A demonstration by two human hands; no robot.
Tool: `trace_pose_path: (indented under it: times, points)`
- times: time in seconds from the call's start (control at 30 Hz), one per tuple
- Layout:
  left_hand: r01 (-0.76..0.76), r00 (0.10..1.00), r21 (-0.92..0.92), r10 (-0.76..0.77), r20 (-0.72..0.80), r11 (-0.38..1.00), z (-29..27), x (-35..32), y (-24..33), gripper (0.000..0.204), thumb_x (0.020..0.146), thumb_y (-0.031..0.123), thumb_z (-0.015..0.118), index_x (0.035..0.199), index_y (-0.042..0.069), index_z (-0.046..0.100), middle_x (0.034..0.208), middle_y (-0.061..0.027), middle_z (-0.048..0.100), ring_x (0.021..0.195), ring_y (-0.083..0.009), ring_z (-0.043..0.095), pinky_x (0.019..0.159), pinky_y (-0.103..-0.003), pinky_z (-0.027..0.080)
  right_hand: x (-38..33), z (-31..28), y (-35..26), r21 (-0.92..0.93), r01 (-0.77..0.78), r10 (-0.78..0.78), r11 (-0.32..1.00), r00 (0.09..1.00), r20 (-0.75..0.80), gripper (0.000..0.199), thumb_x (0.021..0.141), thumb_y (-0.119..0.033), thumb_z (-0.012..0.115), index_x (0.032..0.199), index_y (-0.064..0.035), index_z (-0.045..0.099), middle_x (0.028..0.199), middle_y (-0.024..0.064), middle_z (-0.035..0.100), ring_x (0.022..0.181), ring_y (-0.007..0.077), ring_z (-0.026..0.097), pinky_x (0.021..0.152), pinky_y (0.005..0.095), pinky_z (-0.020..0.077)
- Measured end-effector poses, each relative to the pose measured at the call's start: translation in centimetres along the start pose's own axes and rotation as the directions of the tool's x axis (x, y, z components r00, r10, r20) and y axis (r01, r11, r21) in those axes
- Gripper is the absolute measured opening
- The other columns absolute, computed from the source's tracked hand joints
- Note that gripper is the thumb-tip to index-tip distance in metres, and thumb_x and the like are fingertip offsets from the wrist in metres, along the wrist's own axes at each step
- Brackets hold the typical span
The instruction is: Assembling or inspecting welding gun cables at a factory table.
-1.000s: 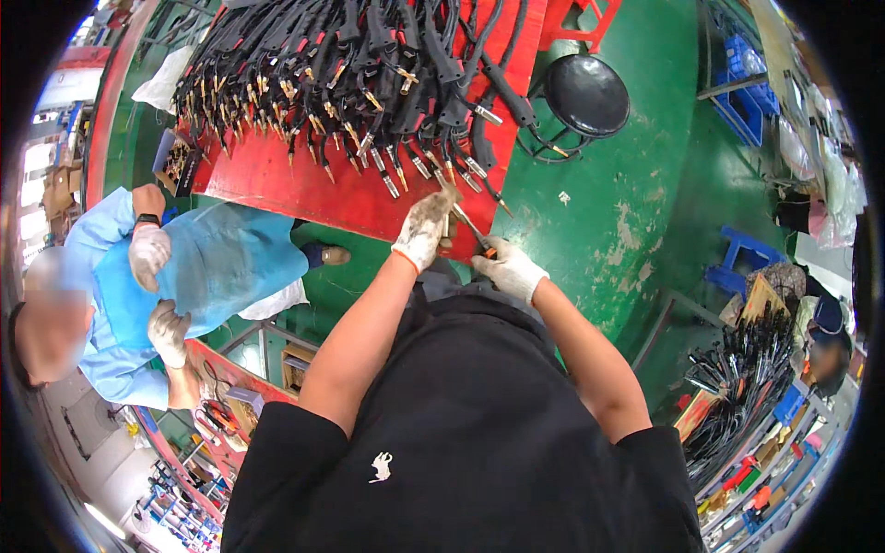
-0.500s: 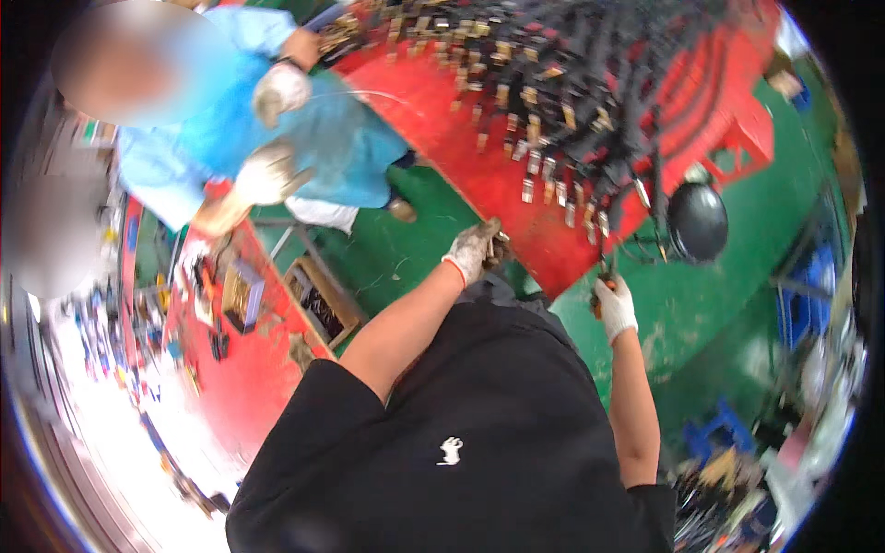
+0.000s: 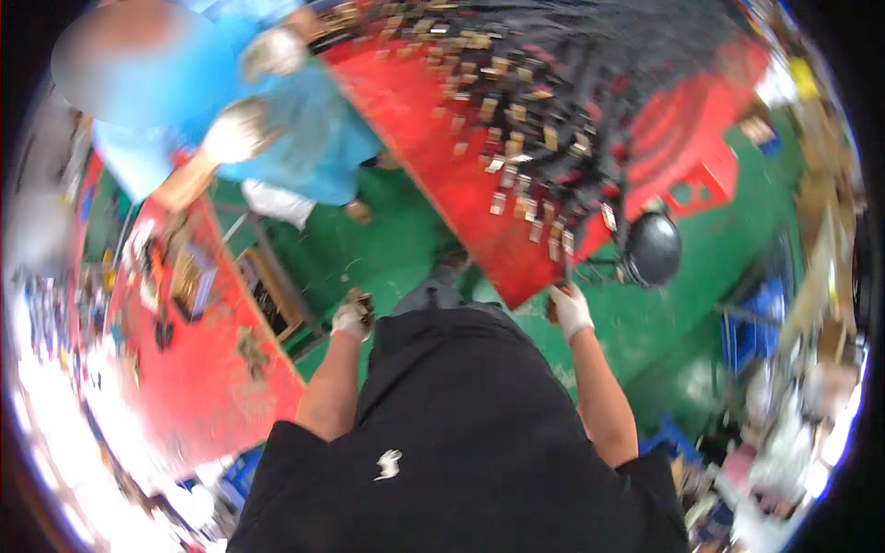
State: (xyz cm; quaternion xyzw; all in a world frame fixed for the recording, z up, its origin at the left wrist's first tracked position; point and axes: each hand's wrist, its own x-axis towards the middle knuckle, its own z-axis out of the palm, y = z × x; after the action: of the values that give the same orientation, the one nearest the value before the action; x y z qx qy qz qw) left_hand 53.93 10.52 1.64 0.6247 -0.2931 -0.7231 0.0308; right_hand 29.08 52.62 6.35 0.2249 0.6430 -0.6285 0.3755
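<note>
My left hand (image 3: 353,315), in a whitish glove with dirty fingertips, hangs over the floor left of my body. Its fingers are curled round something small and dark that blur hides. My right hand (image 3: 572,311), also gloved, is closed round a hand tool (image 3: 553,308) with an orange-brown handle, just off the near corner of a red table (image 3: 513,276). The tool's dark front end points toward the table; its exact kind is unclear. Closest to it on the table are long black strips (image 3: 590,101) with brass and silver metal ends (image 3: 532,210).
Across the table's left edge, a person in blue (image 3: 304,147) holds up two gloved hands. Another red table (image 3: 212,396) at left bears tools and a small box (image 3: 193,281). An open carton (image 3: 269,293) is beside it. A glossy black disc (image 3: 654,249) sits right of the strips.
My left hand has drawn back from the table edge, leftward and down. The view has swung, so the tables sit further left. My right hand keeps hold of the tool.
</note>
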Motion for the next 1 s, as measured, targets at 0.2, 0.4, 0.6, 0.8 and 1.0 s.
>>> trace_pose_path:
  times: [0.2, 0.4, 0.6, 0.8, 1.0]
  points:
    - [-0.153, 0.964, 0.098, 0.126, 0.235, 0.983, 6.0, -1.7, 4.6, 0.016, 0.092, 0.027, 0.064, 0.089, 0.012, 0.060, 0.075, -0.0010, 0.056, 0.057, -0.0126, 0.051, 0.047, -0.030, 0.042, -0.2, 0.4, -1.7, -0.278, -0.050, 0.009, 0.959, 0.989, -0.149, 0.022, 0.092, -0.016, 0.060, 0.111, -0.0062, 0.053, 0.076, 0.0027, 0.054, 0.059, 0.0144, 0.051, 0.047, 0.0316, 0.0418]
    - [-0.180, 0.881, 0.153, 0.090, 0.464, 0.972, 16.7, -5.2, 6.8, 0.010, 0.093, 0.020, 0.062, 0.097, 0.011, 0.060, 0.078, -0.0023, 0.056, 0.058, -0.0122, 0.051, 0.048, -0.028, 0.039, 0.3, -0.3, -1.1, -0.322, -0.053, -0.013, 0.945, 0.980, -0.198, 0.034, 0.088, -0.023, 0.063, 0.114, -0.0008, 0.058, 0.085, 0.0129, 0.062, 0.072, 0.0214, 0.061, 0.059, 0.0366, 0.0490]
    - [-0.184, 0.780, 0.240, -0.007, 0.626, 0.953, 24.2, -8.4, 5.3, 0.020, 0.091, 0.024, 0.070, 0.105, 0.012, 0.062, 0.078, -0.0027, 0.060, 0.060, -0.0127, 0.054, 0.046, -0.027, 0.038, 1.1, -0.5, 0.6, -0.523, 0.072, -0.186, 0.849, 0.968, -0.169, 0.033, 0.088, -0.024, 0.063, 0.113, -0.0037, 0.059, 0.073, 0.0046, 0.056, 0.060, 0.0161, 0.055, 0.051, 0.0327, 0.0453]
    - [-0.200, 0.710, 0.342, -0.104, 0.696, 0.918, 29.8, -10.0, 3.2, 0.022, 0.090, 0.019, 0.070, 0.108, 0.010, 0.060, 0.078, -0.0027, 0.061, 0.065, -0.0149, 0.059, 0.049, -0.027, 0.043, -0.6, 0.6, -3.0, -0.363, -0.007, -0.038, 0.932, 0.993, -0.115, 0.036, 0.088, -0.025, 0.063, 0.114, -0.0005, 0.060, 0.091, 0.0169, 0.065, 0.084, 0.0269, 0.064, 0.076, 0.0373, 0.0509]
    - [-0.506, 0.599, 0.617, -0.269, 0.754, 0.603, 37.8, -12.5, -1.7, 0.020, 0.090, 0.015, 0.065, 0.109, 0.010, 0.062, 0.078, 0.0007, 0.060, 0.067, -0.0117, 0.058, 0.052, -0.025, 0.045, -2.3, -0.7, -4.4, -0.335, 0.149, -0.197, 0.930, 0.974, -0.115, 0.031, 0.090, -0.023, 0.062, 0.112, -0.0015, 0.061, 0.080, 0.0094, 0.062, 0.072, 0.0198, 0.060, 0.066, 0.0353, 0.0490]
